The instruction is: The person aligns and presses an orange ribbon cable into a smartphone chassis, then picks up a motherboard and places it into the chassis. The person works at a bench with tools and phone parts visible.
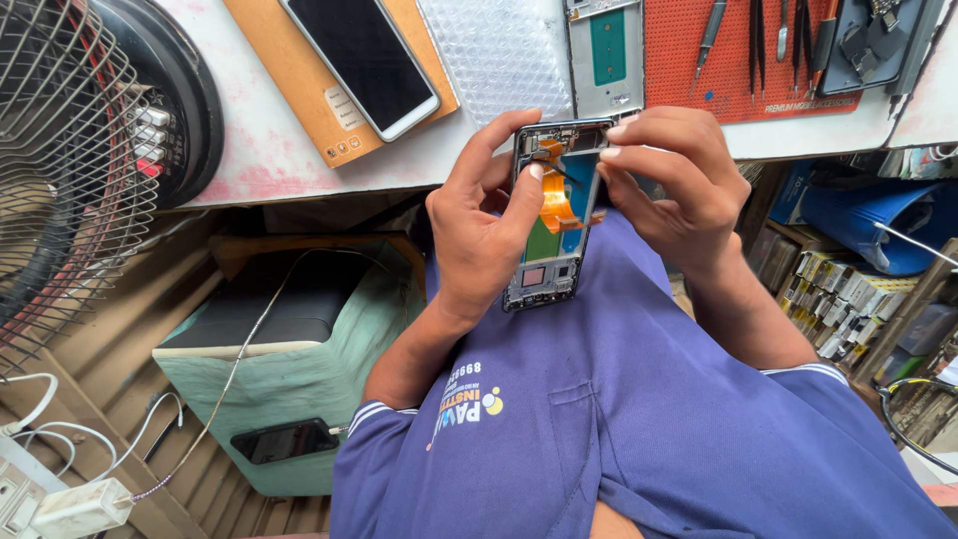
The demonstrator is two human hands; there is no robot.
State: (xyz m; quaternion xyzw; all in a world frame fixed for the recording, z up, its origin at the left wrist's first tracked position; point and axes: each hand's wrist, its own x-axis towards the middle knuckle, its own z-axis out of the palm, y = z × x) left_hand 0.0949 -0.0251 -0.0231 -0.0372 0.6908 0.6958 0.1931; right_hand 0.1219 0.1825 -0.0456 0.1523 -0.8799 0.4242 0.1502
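Opened phone frame [555, 215], long axis running away from the body, gripped along its near edge by the left hand [479, 225], thumb across its face. Right hand [671, 180] pinches at the orange flex cable [555, 205] (just beneath its fingertips).

White table [269, 150] up top. On table: brown board [304, 85] with white phone [364, 60] lying on it, bubble wrap [494, 55] just right of board, grey phone frame [606, 55] next, red mat [689, 60] with thin tools [755, 35] far right. Wire fan [65, 170] left of table. Green box [299, 369] below table. Blue bag [868, 220] under table's right end.
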